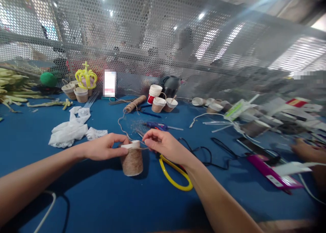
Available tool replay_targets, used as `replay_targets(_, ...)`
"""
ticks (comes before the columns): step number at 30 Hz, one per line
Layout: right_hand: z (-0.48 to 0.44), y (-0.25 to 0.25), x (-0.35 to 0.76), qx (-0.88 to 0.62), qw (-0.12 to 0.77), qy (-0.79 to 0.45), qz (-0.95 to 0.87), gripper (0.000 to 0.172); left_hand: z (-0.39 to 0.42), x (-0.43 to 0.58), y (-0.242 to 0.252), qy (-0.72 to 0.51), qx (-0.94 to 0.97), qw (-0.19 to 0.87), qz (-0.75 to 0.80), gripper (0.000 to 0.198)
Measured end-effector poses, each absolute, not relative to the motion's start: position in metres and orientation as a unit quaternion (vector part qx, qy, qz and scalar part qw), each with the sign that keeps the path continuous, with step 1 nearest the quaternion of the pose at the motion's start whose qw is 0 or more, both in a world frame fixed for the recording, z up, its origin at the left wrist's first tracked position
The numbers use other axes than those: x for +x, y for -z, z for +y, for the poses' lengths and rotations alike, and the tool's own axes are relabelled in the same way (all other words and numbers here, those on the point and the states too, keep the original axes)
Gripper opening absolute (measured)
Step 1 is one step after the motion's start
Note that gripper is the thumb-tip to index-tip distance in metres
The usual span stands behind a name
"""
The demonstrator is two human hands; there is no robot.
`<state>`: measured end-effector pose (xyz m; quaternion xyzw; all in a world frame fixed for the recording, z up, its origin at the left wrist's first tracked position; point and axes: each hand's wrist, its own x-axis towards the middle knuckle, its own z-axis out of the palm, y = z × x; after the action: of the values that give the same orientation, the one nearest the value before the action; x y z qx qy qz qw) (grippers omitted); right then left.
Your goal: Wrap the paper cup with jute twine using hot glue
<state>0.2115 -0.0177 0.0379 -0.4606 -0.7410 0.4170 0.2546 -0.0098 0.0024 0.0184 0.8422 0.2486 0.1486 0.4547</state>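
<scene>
A small cup wrapped in brown burlap [132, 162], white at the rim, stands on the blue table in front of me. My left hand [108, 147] grips its rim from the left, the thumb on the outer wall. Twine [123, 126] runs from a roll [136, 103] at the back down to the cup. To the right of the rim, my right hand [164, 144] pinches the strand that crosses the cup's upper edge. Scissors with yellow handles [175, 178] lie partly under my right hand. A blue glue gun [156, 125] rests just behind it.
Crumpled white cloth [67, 132] lies at the left. Several wrapped cups [158, 105] stand at the back, near a yellow crown-shaped piece [86, 77]. Black cable [206, 158], a purple box [272, 172] and another person's hand [308, 151] are on the right. Perforated metal panel [142, 39] closes off the back.
</scene>
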Motion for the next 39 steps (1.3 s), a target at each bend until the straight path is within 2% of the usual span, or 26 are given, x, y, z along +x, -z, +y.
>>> replay_targets(6, -0.029, -0.045, 0.212, -0.484, 0.221, -0.397, -0.748, 0.020, 0.003, -0.010, -0.020, -0.133, 0.848, 0.430, 0.278, 0.024)
replay_targets(16, -0.030, -0.043, 0.207, -0.509, 0.251, -0.321, -0.758, 0.016, 0.004, -0.011, -0.022, -0.117, 0.863, 0.422, 0.251, 0.022)
replay_targets(27, -0.029, -0.040, 0.207, -0.512, 0.223, -0.321, -0.765, 0.015, 0.004, -0.012, -0.024, -0.110, 0.860, 0.432, 0.247, 0.022)
replay_targets(39, -0.023, -0.033, 0.207, -0.509, 0.229, -0.337, -0.759, 0.010, 0.005, -0.012, -0.024, -0.103, 0.855, 0.449, 0.237, 0.020)
